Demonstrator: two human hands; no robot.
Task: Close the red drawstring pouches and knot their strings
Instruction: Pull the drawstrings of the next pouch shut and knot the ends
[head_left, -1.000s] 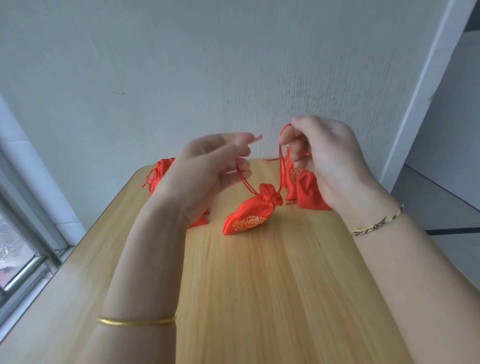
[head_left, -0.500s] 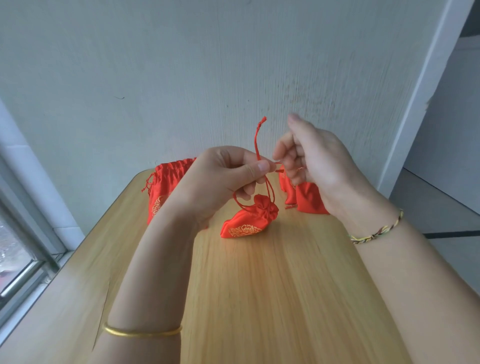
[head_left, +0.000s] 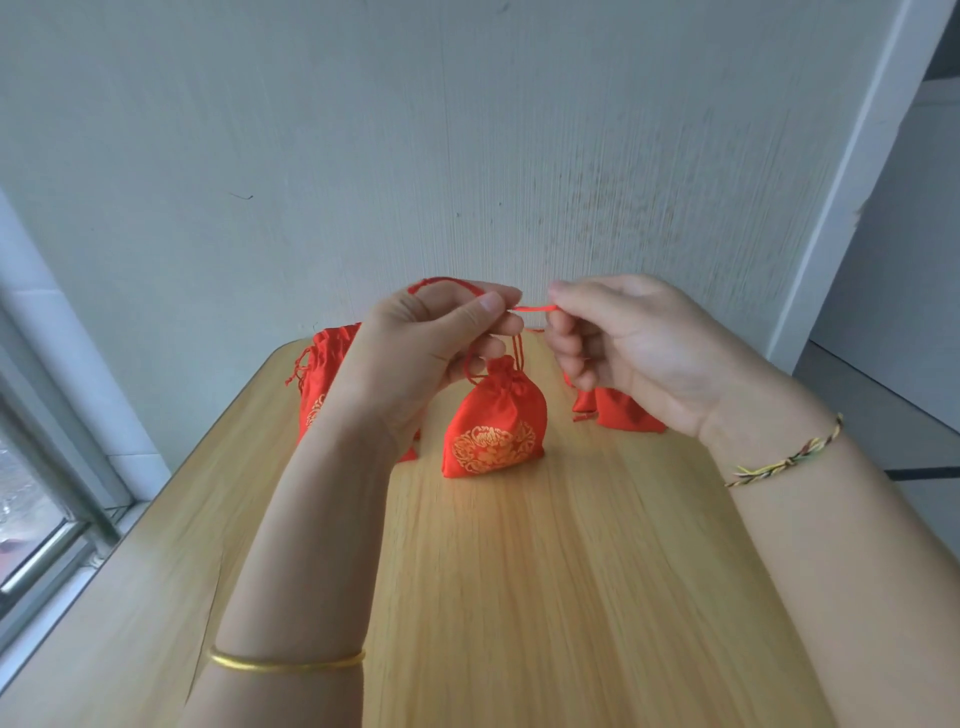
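A small red pouch (head_left: 496, 421) with a gold flower print hangs upright by its strings, its bottom at the wooden table (head_left: 545, 597). Its mouth is gathered tight. My left hand (head_left: 431, 353) pinches the red string (head_left: 532, 308) between thumb and forefinger above the pouch, and a loop of string curves over its knuckles. My right hand (head_left: 623, 343) pinches the other end of the same short stretch, which runs taut between the two hands.
More red pouches lie at the table's far end: one on the left (head_left: 324, 379) behind my left wrist, others on the right (head_left: 618, 410) behind my right hand. A grey wall stands just beyond the table. A window frame (head_left: 62, 499) runs along the left.
The pouch has swung from lying on its side to hanging upright. My hands have drawn apart slightly, and the string end that stood up now runs level and taut between them.
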